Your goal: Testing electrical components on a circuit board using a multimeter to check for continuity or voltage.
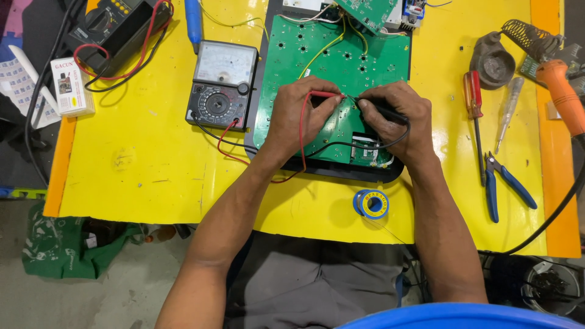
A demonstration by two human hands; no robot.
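Observation:
A green circuit board lies in a black housing on the yellow table. My left hand grips a red test probe with its tip on the board. My right hand holds a black test probe, its tip close to the red one near the board's middle. Red and black leads run from the probes to an analog multimeter at the left of the board.
A black meter and a small white box sit far left. At the right lie a red screwdriver, a clear-handled tester, blue pliers, a soldering stand and an orange iron. A solder spool sits near the front edge.

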